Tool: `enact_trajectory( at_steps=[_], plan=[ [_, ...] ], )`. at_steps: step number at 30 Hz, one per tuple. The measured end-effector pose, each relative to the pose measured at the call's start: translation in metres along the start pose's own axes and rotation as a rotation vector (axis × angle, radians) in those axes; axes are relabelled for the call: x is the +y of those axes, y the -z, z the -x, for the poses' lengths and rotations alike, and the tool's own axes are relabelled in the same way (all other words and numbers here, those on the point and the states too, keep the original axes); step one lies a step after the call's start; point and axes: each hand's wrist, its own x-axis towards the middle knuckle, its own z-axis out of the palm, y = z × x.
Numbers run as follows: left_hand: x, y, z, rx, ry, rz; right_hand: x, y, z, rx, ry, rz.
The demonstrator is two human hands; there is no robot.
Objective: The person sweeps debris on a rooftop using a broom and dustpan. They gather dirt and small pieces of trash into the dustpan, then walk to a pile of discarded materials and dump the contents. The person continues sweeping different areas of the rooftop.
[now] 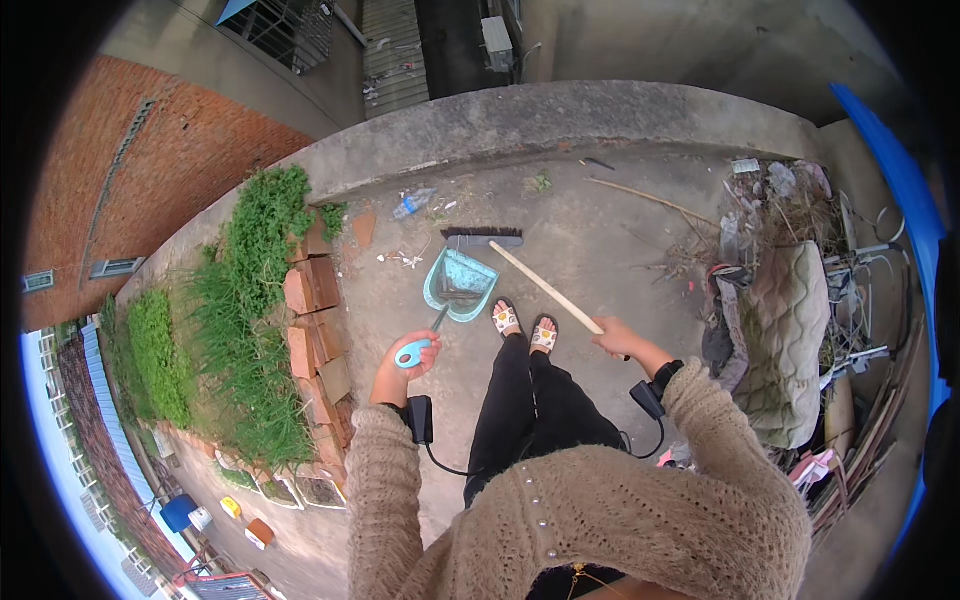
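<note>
My left hand point(418, 355) grips the light-blue handle end of a long-handled dustpan point(469, 271). The pan rests on the concrete ground in front of my left foot, with dark debris inside it. In my right hand point(616, 337) is the pale wooden stick point(546, 286) of a push broom. The broom head point(484, 238), grey with dark bristles, lies across the ground just beyond the dustpan's mouth, close to its far edge. Whether the two touch is unclear. Bits of pale litter point(401, 260) lie left of the pan.
A crushed plastic bottle point(415, 203) lies near the low concrete parapet point(570, 112). Stacked bricks point(319, 341) border green plants point(240, 360) on my left. To my right sit a stained quilted pad point(784, 345), dry twigs and mixed rubbish. A thin stick point(652, 199) lies farther off.
</note>
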Motion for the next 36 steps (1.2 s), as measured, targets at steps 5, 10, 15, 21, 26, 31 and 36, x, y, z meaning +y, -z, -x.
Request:
enact_trajectory(
  at_steps=[5, 10, 15, 21, 26, 31, 36],
  plan=[
    [0.009, -0.006, 0.002, 0.048, 0.053, 0.036, -0.022, 0.012, -0.103, 0.263, -0.066, 0.260],
    [0.029, -0.004, -0.005, 0.062, 0.074, 0.041, -0.045, -0.063, -0.139, 0.187, 0.044, 0.492],
    [0.046, -0.006, 0.000, -0.009, 0.109, 0.036, -0.052, -0.065, -0.097, -0.229, -0.110, 0.352],
    [0.045, -0.013, 0.027, 0.078, 0.089, 0.026, -0.057, 0.050, -0.030, -0.200, -0.169, -0.004],
    [0.030, -0.033, 0.041, 0.084, 0.080, 0.043, -0.032, 0.120, 0.026, 0.082, -0.270, -0.293],
    [0.036, -0.082, 0.016, 0.018, 0.093, 0.001, 0.002, 0.196, -0.026, 0.443, -0.332, -0.292],
    [0.042, -0.163, -0.041, 0.030, 0.080, -0.022, 0.011, 0.290, -0.129, 0.573, -0.439, 0.078]
  ],
)
